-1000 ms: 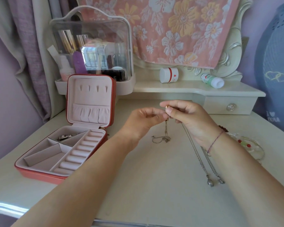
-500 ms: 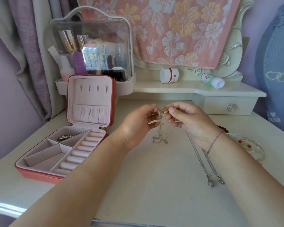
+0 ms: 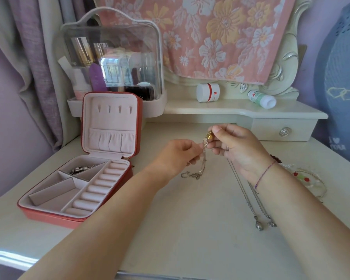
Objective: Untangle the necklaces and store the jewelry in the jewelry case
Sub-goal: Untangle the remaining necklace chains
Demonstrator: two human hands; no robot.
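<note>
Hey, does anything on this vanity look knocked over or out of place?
Yes: on the back shelf, the white jar and the green-labelled bottle both lie on their sides, not upright. Nothing looks spilled.

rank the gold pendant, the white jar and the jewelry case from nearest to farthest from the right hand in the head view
1. Gold pendant: pinched at the right hand's fingertips.
2. White jar: on the shelf behind the hand.
3. Jewelry case: open on the desk, far to the left.
</note>
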